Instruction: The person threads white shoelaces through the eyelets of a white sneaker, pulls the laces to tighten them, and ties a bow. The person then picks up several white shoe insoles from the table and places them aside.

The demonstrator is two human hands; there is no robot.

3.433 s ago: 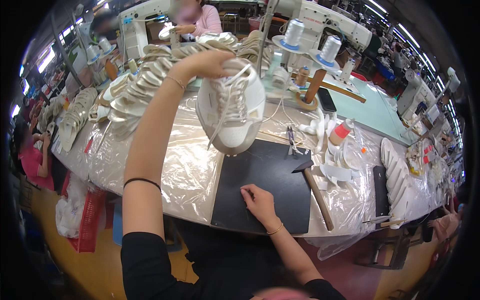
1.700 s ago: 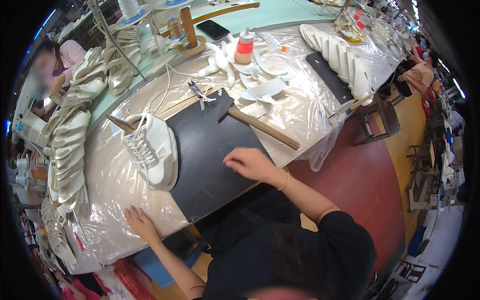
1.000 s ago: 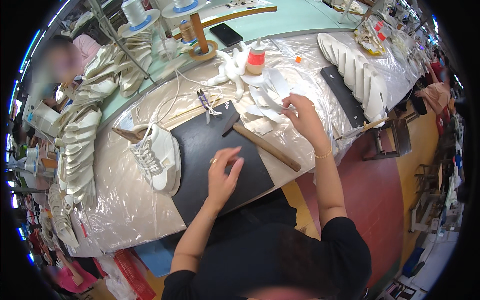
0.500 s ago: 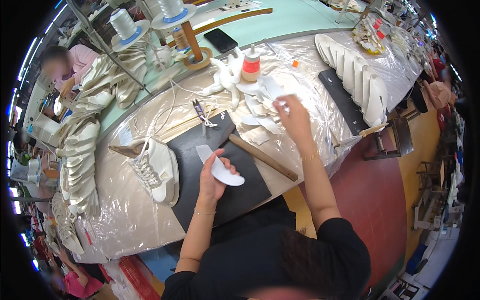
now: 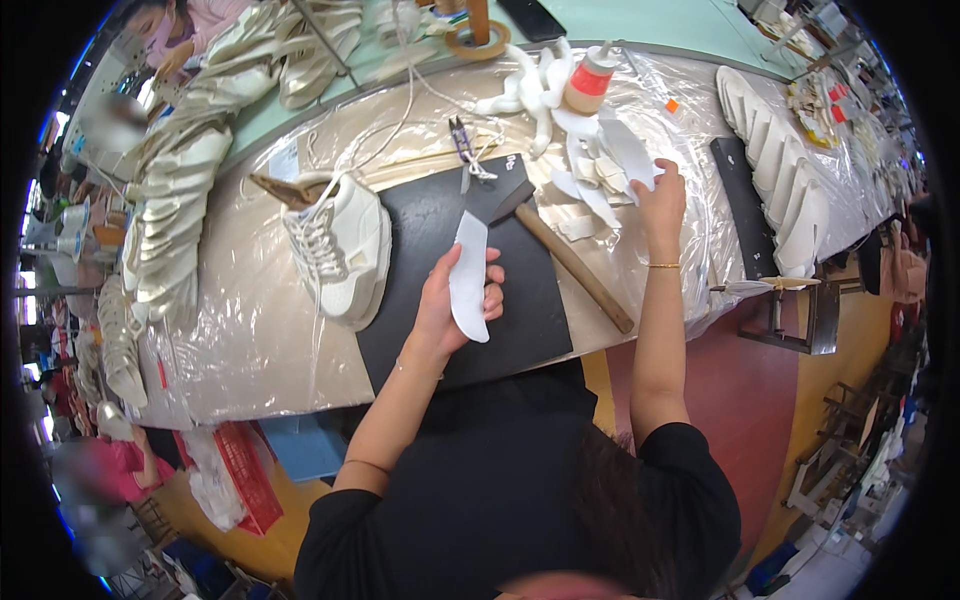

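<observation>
My left hand (image 5: pixel 440 300) holds a curved white shoe piece (image 5: pixel 467 285) upright above a black board (image 5: pixel 520 320), with the thumb along one edge and fingers behind. To the right, my right hand (image 5: pixel 663 205) has its fingertips closed at the edge of a white piece (image 5: pixel 627 150) in a loose heap of white cut pieces (image 5: pixel 603 172). A hammer with a wooden handle (image 5: pixel 575 268) lies across the board's right edge. Just left of the board stands a white lace-up sneaker (image 5: pixel 345 250). Purple-handled snips (image 5: pixel 461 140) lie at the board's far edge.
A red-labelled bottle (image 5: pixel 588 85) stands behind the heap, beside white strips (image 5: pixel 535 90). Rows of white shoe parts line the left (image 5: pixel 175 220) and right (image 5: pixel 780 180) of the plastic-covered table (image 5: pixel 260 340). A phone (image 5: pixel 532 18) lies at the back. Another person sits far left.
The view has shifted, so the table sits higher and further right. My left hand has turned the white piece more upright. My right hand has lowered onto the right side of the heap.
</observation>
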